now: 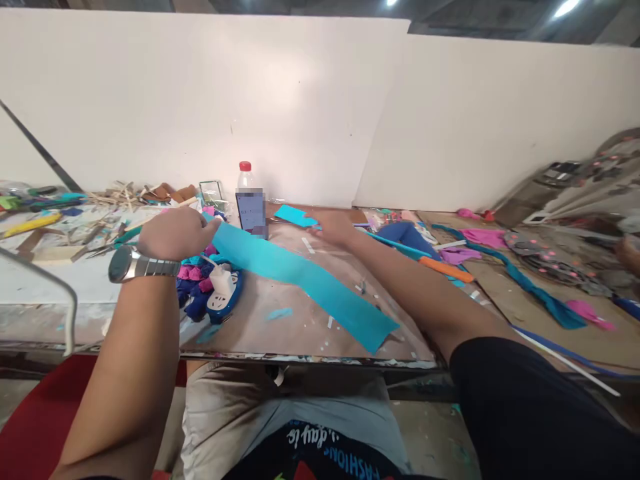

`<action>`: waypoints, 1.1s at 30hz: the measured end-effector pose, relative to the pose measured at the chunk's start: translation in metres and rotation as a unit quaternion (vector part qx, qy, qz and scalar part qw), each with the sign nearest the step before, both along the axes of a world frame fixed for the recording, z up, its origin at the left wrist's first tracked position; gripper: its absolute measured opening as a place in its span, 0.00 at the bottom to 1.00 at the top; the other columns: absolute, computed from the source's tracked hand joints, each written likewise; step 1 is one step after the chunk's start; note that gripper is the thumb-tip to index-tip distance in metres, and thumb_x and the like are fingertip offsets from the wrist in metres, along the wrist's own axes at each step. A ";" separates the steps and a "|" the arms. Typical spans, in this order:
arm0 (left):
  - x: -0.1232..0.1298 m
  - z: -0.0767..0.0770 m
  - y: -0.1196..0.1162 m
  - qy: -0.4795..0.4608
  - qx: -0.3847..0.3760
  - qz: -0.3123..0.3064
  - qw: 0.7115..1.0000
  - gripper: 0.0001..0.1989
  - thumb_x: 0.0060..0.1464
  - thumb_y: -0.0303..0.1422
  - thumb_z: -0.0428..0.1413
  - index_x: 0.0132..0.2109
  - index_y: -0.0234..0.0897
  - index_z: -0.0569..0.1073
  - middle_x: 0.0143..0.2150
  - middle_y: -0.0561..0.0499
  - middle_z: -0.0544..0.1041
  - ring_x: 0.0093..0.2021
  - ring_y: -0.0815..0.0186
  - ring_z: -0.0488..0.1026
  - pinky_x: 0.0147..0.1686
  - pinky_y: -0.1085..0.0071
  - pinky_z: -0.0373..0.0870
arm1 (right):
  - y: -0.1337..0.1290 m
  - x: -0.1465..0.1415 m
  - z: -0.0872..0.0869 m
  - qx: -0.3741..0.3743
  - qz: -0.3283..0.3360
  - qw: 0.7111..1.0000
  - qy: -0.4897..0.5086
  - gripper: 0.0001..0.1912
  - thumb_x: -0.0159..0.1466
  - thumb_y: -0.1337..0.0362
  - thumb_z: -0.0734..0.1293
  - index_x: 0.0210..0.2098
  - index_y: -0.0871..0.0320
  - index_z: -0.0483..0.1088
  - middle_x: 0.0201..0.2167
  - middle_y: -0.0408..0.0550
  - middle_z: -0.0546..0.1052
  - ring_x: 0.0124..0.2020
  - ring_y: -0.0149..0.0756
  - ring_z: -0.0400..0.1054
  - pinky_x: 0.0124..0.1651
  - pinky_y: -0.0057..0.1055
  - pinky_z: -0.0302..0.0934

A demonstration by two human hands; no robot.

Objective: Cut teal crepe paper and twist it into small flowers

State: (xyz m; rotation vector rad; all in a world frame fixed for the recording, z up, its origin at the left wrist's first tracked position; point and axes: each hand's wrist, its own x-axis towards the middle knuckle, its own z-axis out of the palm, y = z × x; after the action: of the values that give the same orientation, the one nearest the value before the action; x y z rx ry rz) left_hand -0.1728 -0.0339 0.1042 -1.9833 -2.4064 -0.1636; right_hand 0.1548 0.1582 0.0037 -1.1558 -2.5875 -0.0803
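Observation:
My left hand (175,232), with a metal watch on its wrist, is closed on one end of a long bright-blue strip (300,270). The strip, of felt or paper, slopes down to the right across the table, its far end near the front edge. Farther back, my right hand (334,229) has its fingers closed on a small blue piece (294,215) of similar material. Under the left hand sits a blue-and-white power strip (223,297) with a white plug in it, beside dark blue and pink cloth scraps (193,287).
A phone (251,212) leans upright before a red-capped bottle (245,175). Wood sticks (133,193), pliers (123,239) and a yellow cutter (31,225) lie left. To the right are an orange-handled tool (445,269), teal cloth (530,287) and another person's hand (629,257).

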 end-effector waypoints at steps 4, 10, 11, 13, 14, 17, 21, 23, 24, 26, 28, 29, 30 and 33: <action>-0.008 -0.001 -0.005 0.010 -0.020 0.058 0.998 0.41 0.62 0.61 0.39 0.47 0.28 0.80 0.51 0.24 0.79 0.50 0.35 0.77 0.43 0.50 0.70 | -0.010 -0.049 -0.020 0.002 0.098 0.991 -0.087 0.34 0.69 0.62 0.65 0.73 0.43 0.60 0.59 0.48 0.80 0.47 0.45 0.76 0.45 0.32 0.60; -0.018 -0.010 -0.009 0.012 -0.051 0.065 0.996 0.40 0.66 0.59 0.35 0.52 0.30 0.78 0.51 0.27 0.79 0.50 0.35 0.78 0.45 0.47 0.72 | -0.001 -0.089 -0.021 0.014 0.118 0.987 -0.111 0.35 0.71 0.62 0.60 0.77 0.50 0.52 0.49 0.51 0.84 0.38 0.41 0.74 0.39 0.31 0.54; -0.018 -0.011 -0.011 0.009 -0.039 0.054 0.998 0.40 0.67 0.57 0.34 0.55 0.30 0.77 0.53 0.26 0.79 0.52 0.34 0.77 0.47 0.46 0.72 | 0.001 -0.090 -0.020 0.015 0.115 0.987 -0.112 0.36 0.71 0.61 0.60 0.77 0.51 0.52 0.46 0.51 0.84 0.37 0.42 0.74 0.39 0.31 0.54; -0.016 -0.011 -0.018 0.028 0.033 0.069 0.997 0.39 0.68 0.55 0.34 0.58 0.27 0.74 0.54 0.24 0.77 0.56 0.31 0.74 0.51 0.43 0.71 | 0.003 -0.087 -0.019 0.013 0.102 0.990 -0.100 0.36 0.71 0.61 0.61 0.77 0.52 0.51 0.44 0.51 0.84 0.38 0.43 0.74 0.38 0.32 0.54; -0.012 -0.010 -0.023 0.038 0.073 0.064 0.995 0.38 0.68 0.55 0.35 0.59 0.27 0.74 0.54 0.24 0.77 0.58 0.32 0.73 0.53 0.42 0.71 | 0.003 -0.084 -0.018 0.006 0.099 0.991 -0.089 0.37 0.71 0.61 0.61 0.77 0.52 0.50 0.45 0.51 0.84 0.38 0.43 0.74 0.39 0.32 0.56; 0.010 -0.013 -0.045 0.039 0.225 -0.025 0.973 0.31 0.70 0.49 0.41 0.60 0.31 0.74 0.59 0.30 0.76 0.62 0.37 0.70 0.63 0.42 0.66 | 0.005 -0.062 -0.020 -0.017 0.097 0.994 -0.037 0.37 0.71 0.63 0.61 0.77 0.51 0.51 0.55 0.51 0.81 0.45 0.45 0.75 0.46 0.33 0.60; 0.059 -0.046 -0.077 -0.082 0.240 -0.269 0.929 0.17 0.65 0.40 0.52 0.57 0.43 0.77 0.58 0.41 0.79 0.62 0.46 0.72 0.65 0.45 0.68 | 0.016 -0.017 -0.032 -0.064 0.014 0.998 -0.011 0.28 0.69 0.64 0.64 0.68 0.58 0.68 0.62 0.57 0.77 0.58 0.51 0.71 0.57 0.39 0.63; 0.083 -0.076 -0.089 -0.140 0.178 -0.361 0.904 0.19 0.64 0.37 0.53 0.60 0.46 0.76 0.61 0.45 0.79 0.64 0.49 0.72 0.66 0.47 0.70 | 0.023 0.005 -0.040 -0.072 -0.021 0.997 -0.011 0.26 0.68 0.64 0.65 0.64 0.65 0.70 0.60 0.64 0.76 0.57 0.54 0.71 0.58 0.42 0.63; 0.092 -0.091 -0.093 -0.158 0.143 -0.386 0.897 0.21 0.64 0.37 0.53 0.63 0.46 0.75 0.64 0.46 0.77 0.65 0.50 0.72 0.66 0.48 0.71 | 0.026 0.015 -0.043 -0.077 -0.036 0.996 -0.011 0.25 0.69 0.63 0.64 0.63 0.67 0.71 0.58 0.66 0.77 0.56 0.54 0.72 0.58 0.43 0.64; 0.105 -0.118 -0.097 -0.179 0.093 -0.394 0.897 0.26 0.64 0.37 0.54 0.68 0.45 0.71 0.70 0.47 0.72 0.70 0.50 0.67 0.68 0.49 0.71 | 0.030 0.030 -0.047 -0.087 -0.055 0.995 -0.012 0.23 0.71 0.59 0.64 0.61 0.66 0.72 0.55 0.65 0.78 0.54 0.52 0.73 0.56 0.43 0.65; 0.110 -0.137 -0.097 -0.171 0.069 -0.375 0.909 0.28 0.66 0.40 0.53 0.71 0.44 0.68 0.75 0.47 0.64 0.74 0.47 0.61 0.69 0.46 0.69 | 0.031 0.039 -0.049 -0.094 -0.062 0.994 -0.012 0.23 0.72 0.57 0.64 0.61 0.63 0.72 0.55 0.62 0.78 0.53 0.49 0.73 0.56 0.40 0.65; 0.111 -0.143 -0.096 -0.165 0.064 -0.366 0.914 0.29 0.66 0.42 0.53 0.71 0.43 0.68 0.75 0.47 0.63 0.74 0.45 0.61 0.68 0.44 0.70 | 0.031 0.042 -0.048 -0.095 -0.064 0.993 -0.011 0.23 0.72 0.56 0.64 0.62 0.62 0.71 0.56 0.61 0.77 0.52 0.47 0.73 0.56 0.39 0.66; 0.111 -0.148 -0.094 -0.159 0.063 -0.361 0.917 0.29 0.66 0.43 0.53 0.71 0.43 0.68 0.75 0.47 0.64 0.73 0.44 0.62 0.67 0.42 0.72 | 0.031 0.044 -0.047 -0.095 -0.068 0.993 -0.010 0.24 0.72 0.56 0.64 0.62 0.62 0.71 0.56 0.61 0.77 0.52 0.46 0.73 0.56 0.38 0.66; 0.109 -0.154 -0.091 -0.143 0.053 -0.373 0.915 0.30 0.65 0.44 0.53 0.70 0.43 0.70 0.74 0.47 0.65 0.71 0.42 0.66 0.65 0.40 0.73 | 0.026 0.048 -0.041 -0.082 -0.085 0.993 -0.010 0.25 0.72 0.56 0.65 0.62 0.64 0.71 0.55 0.64 0.76 0.56 0.51 0.70 0.60 0.42 0.63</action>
State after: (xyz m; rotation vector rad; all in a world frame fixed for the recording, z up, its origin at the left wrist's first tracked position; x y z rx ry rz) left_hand -0.0638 -0.1253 -0.0503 -2.8657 -1.5536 -0.6108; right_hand 0.2029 0.1837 -0.0375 -1.4396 -2.5462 0.0870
